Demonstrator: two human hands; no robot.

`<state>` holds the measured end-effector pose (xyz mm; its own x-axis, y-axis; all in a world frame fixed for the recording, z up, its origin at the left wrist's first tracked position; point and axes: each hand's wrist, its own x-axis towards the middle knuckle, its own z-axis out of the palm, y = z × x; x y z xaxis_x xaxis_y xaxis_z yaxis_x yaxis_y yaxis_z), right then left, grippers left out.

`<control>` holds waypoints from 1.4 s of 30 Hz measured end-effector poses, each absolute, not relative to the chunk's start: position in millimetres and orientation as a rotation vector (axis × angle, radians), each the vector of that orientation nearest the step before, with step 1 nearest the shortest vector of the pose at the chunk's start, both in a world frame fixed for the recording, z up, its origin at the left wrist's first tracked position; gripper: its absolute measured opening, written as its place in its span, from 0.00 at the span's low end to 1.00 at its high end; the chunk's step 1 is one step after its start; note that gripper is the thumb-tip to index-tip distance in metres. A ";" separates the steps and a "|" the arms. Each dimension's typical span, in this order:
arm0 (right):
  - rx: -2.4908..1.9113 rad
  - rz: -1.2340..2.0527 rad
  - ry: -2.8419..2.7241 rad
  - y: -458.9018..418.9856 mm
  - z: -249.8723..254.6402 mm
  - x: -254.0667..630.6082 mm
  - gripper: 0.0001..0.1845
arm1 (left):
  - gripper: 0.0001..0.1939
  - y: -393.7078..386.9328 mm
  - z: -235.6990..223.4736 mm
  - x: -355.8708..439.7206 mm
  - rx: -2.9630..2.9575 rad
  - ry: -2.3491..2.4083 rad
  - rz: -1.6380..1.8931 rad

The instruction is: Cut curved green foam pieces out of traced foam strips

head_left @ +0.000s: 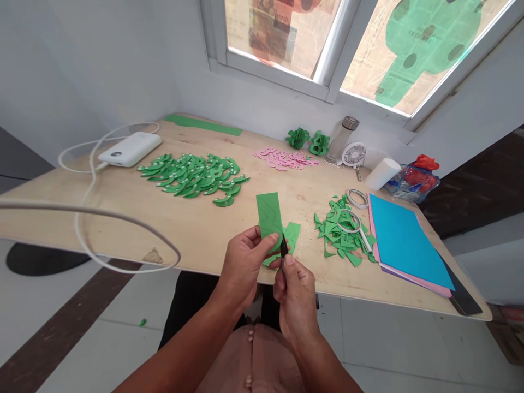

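My left hand (pixel 243 259) pinches a green paper strip (pixel 268 210) with curved lines drawn on it, thumb on top. Closed around a pair of dark scissors (pixel 284 246) is my right hand (pixel 297 286); the blades meet the strip's right edge near my left thumb. Its handles are mostly hidden by my fingers. Another green paper piece (pixel 292 233) with drawn lines lies on the table just behind the scissors. Right of my hands is a heap of green paper scraps (pixel 341 232), with a white-rimmed magnifying glass (pixel 350 221) on it.
Cut green leaf shapes (pixel 192 174) lie left on the wooden table (pixel 196 229), pink cut-outs (pixel 282 159) behind. A white power bank (pixel 131 149) trails a looping cable (pixel 135 210) in the left foreground. Tape (pixel 357 198), blue sheets (pixel 405 240) and a bottle (pixel 343 136) stand or lie right.
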<state>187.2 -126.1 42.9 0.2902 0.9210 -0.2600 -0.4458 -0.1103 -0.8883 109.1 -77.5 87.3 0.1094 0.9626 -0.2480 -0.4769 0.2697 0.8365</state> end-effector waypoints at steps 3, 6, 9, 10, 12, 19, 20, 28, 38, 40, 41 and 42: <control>-1.152 1.265 -0.553 -126.2 44.5 188.2 0.25 | 0.09 -77.4 86.0 108.9 0.679 0.931 1.173; -1.158 1.267 -0.569 -126.5 45.4 189.6 0.25 | 0.09 -77.6 84.3 108.0 0.692 0.943 1.161; -1.177 1.256 -0.581 -127.2 44.5 190.6 0.26 | 0.09 -78.4 83.6 107.0 0.702 0.941 1.159; -1.181 1.252 -0.581 -127.4 43.9 190.7 0.26 | 0.08 -78.8 83.8 106.7 0.703 0.938 1.161; -1.185 1.246 -0.579 -127.9 42.5 190.7 0.25 | 0.08 -79.5 84.8 106.5 0.700 0.933 1.165; -1.200 1.242 -0.599 -130.0 42.8 189.5 0.25 | 0.09 -80.4 87.6 106.4 0.680 0.962 1.170; -1.195 1.244 -0.595 -130.1 43.6 189.1 0.26 | 0.09 -80.6 87.5 106.5 0.686 0.965 1.167; -1.176 1.248 -0.573 -129.1 46.2 188.1 0.26 | 0.10 -83.3 90.5 108.2 0.674 0.975 1.154; -1.180 1.236 -0.568 -130.1 44.1 187.7 0.25 | 0.09 -83.4 87.2 107.2 0.675 0.964 1.158; -1.189 1.241 -0.580 -130.4 43.2 188.2 0.25 | 0.09 -82.7 86.8 106.9 0.672 0.954 1.167; -1.193 1.241 -0.585 -130.6 42.7 188.5 0.25 | 0.08 -82.4 86.8 106.7 0.676 0.950 1.170; -1.197 1.240 -0.591 -130.7 42.4 188.9 0.25 | 0.08 -82.0 86.8 106.5 0.682 0.951 1.171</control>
<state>188.9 -130.7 42.4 0.2903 0.9252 -0.2442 -0.3933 -0.1173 -0.9119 106.5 -82.0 86.8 0.0999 0.9614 -0.2566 -0.4485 0.2737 0.8509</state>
